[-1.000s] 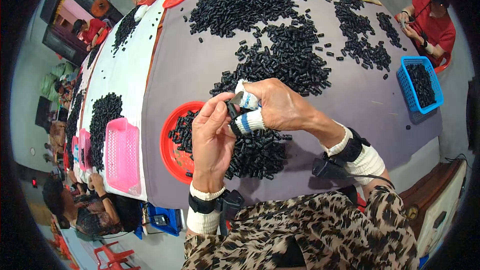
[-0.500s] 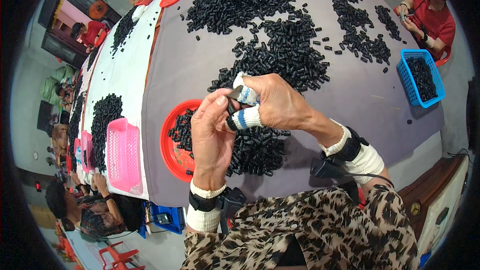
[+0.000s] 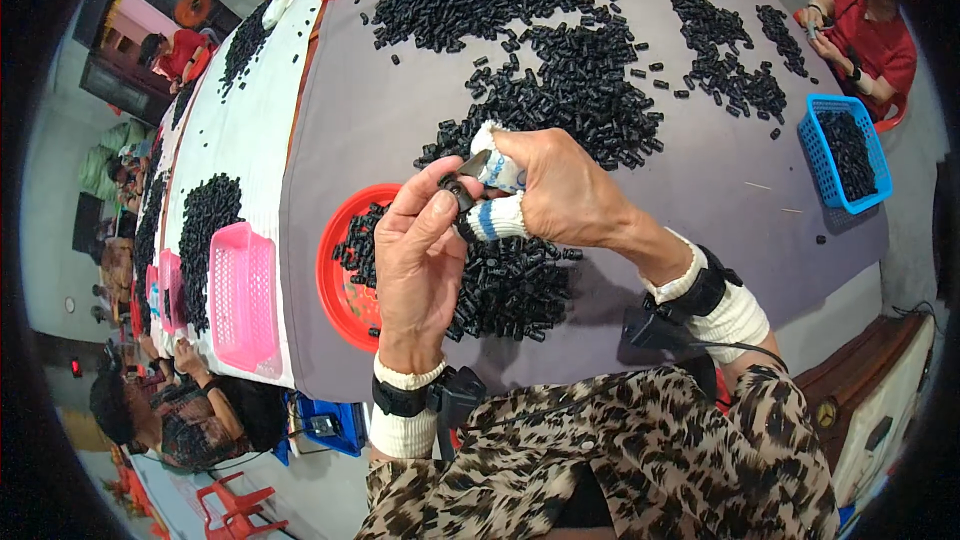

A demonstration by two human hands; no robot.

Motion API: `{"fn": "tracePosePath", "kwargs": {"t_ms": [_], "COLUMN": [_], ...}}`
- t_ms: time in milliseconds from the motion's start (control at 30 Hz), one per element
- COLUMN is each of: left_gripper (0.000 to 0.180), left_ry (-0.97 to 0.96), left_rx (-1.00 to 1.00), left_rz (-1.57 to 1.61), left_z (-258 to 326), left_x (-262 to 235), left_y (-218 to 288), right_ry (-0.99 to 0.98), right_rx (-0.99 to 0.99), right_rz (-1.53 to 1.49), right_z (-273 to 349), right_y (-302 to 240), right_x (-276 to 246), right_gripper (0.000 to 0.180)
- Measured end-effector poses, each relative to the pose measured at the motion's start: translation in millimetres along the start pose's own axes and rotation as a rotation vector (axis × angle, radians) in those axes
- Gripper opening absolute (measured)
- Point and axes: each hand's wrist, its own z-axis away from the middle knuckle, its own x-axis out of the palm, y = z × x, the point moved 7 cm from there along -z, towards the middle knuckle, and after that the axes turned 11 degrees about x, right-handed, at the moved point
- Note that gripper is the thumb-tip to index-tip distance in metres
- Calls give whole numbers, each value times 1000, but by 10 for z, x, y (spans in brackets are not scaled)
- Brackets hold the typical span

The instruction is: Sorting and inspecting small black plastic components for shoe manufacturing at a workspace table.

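Observation:
Between the thumb and fingers of my left hand is a small black cylindrical part, its round end turned up. My right hand, with white knit covers on thumb and finger, grips a small knife; its short grey blade lies against or just above the part. Most of the knife's handle is hidden in the fingers. Below the hands, a red round tray holds several like parts, and a loose heap of black parts lies beside it.
Large heaps of black parts cover the far grey tabletop. A blue basket of parts stands at the right edge, a pink basket at the left. Co-workers sit around, one in red at the far right.
Both hands have risen slightly, and the black part has turned so that its round end shows. The knife is still in my right hand.

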Motion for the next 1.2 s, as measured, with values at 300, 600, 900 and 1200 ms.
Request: {"fn": "tracePosePath", "kwargs": {"t_ms": [300, 600, 900, 1200], "left_gripper": [34, 33, 28, 30], "left_ry": [-82, -93, -82, -69], "left_rx": [6, 6, 12, 13], "left_rz": [136, 189, 128, 106], "left_z": [-4, 9, 14, 6], "left_x": [-21, -63, -72, -106], "left_y": [-70, -76, -59, -56], "right_ry": [4, -26, -143, -204], "right_rx": [-37, -86, -14, -32], "right_rz": [24, 94, 140, 161], "right_z": [-2, -32, -59, -77], "right_y": [-55, -53, -54, -67], "right_x": [18, 60, 87, 121], "right_gripper": [32, 34, 33, 33]}}
